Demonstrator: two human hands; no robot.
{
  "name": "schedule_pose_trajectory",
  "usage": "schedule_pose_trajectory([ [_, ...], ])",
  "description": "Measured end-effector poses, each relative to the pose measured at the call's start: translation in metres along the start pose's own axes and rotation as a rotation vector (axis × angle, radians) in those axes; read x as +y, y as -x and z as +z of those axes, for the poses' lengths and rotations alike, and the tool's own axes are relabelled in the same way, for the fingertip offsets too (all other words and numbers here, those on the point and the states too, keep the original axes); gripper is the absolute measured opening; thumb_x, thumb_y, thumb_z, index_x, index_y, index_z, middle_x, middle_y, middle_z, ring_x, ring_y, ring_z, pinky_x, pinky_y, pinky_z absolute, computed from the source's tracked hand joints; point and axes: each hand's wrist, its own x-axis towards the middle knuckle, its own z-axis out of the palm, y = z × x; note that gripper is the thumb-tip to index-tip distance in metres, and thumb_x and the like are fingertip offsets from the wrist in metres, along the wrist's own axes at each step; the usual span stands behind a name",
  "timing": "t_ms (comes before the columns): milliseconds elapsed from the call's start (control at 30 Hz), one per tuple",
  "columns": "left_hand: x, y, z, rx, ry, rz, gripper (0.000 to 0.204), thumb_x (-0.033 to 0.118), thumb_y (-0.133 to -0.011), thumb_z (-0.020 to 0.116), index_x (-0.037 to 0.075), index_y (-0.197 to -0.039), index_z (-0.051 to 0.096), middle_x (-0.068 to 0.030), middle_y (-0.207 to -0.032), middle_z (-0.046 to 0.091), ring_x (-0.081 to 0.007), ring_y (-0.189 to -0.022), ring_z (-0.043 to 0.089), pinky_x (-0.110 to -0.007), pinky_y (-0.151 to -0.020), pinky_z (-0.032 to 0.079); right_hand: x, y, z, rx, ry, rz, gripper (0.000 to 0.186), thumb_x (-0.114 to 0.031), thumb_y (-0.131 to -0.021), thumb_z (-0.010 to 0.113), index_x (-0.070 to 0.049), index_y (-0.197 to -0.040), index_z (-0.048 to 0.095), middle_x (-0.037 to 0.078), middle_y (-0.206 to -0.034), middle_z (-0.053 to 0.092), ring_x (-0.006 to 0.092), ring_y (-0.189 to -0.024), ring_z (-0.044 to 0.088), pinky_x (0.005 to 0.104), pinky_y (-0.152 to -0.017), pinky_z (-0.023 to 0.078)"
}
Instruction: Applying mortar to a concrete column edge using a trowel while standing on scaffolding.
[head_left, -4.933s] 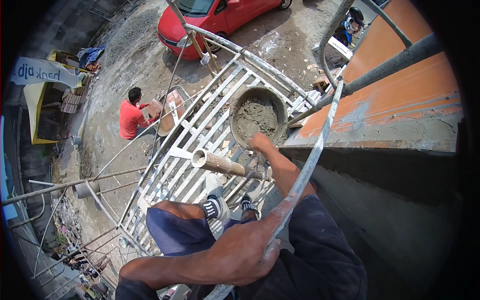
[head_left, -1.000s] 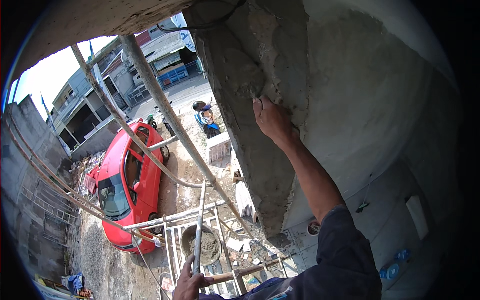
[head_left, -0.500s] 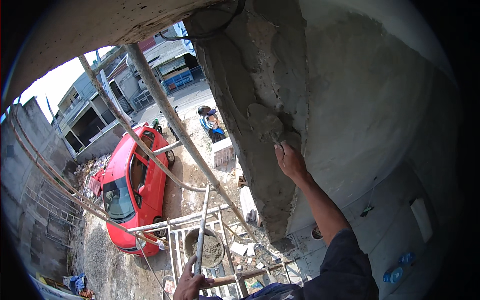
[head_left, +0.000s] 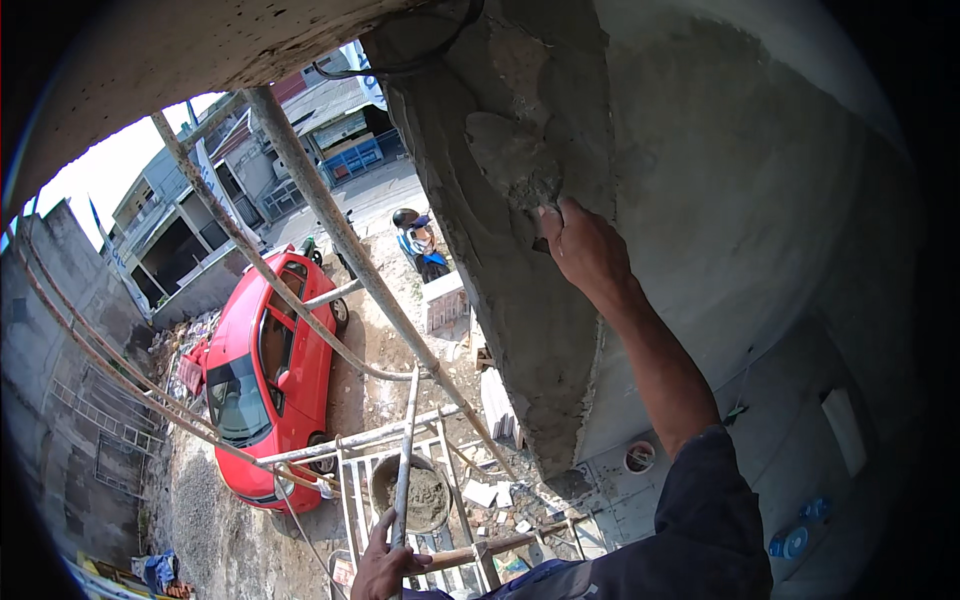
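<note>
Trowel (head_left: 512,158) lies up against the narrow face of the wall (head_left: 535,340), its blade smeared with grey mortar (so much like the plaster around it that its outline is hard to trace); the right hand (head_left: 590,245) is closed around the handle, most of which the fingers hide; the left hand (head_left: 382,565), low in the view, is curled round a slim metal pole (head_left: 404,475) that slants upward; just beside that pole, below, a round bucket (head_left: 377,482) holds more mortar (head_left: 428,498) and stands on a slatted metal platform (head_left: 350,500); thicker scaffold pipes (head_left: 335,225) cross at the left, with a red car (head_left: 235,400) on the ground beyond them and a motorbike (head_left: 428,255) nearer the wall; overhead, a dark cable (head_left: 425,62) loops near the top of the plastered strip.
</note>
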Motion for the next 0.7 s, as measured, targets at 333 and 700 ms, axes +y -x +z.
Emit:
schedule_pose_trajectory([
  [333, 0.0, 0.001, 0.0, -0.002, -0.077, 0.019, 0.083, -0.004, -0.083, 0.05, 0.003, -0.155, 0.009, -0.0211, -0.086, 0.067, -0.0323, -0.084, 0.073, -0.04, -0.075, 0.062, -0.005, 0.001, -0.016, 0.008, 0.128, 0.015, 0.036, -0.035, -0.101, 0.049, -0.001, -0.095, 0.06, 0.025, -0.084, 0.069, 0.0438, -0.078, 0.068, 0.0524, -0.069, 0.054],
  [700, 0.003, 0.005, 0.002, -0.011, -0.038, 0.022, 0.083, -0.003, -0.084, 0.05, 0.003, -0.156, 0.009, -0.0184, -0.084, 0.068, -0.0319, -0.084, 0.073, -0.04, -0.077, 0.061, -0.002, 0.002, -0.027, -0.022, 0.14, 0.035, 0.038, -0.037, -0.101, 0.049, 0.0, -0.093, 0.059, 0.025, -0.087, 0.067, 0.0457, -0.083, 0.065, 0.0543, -0.072, 0.05],
])
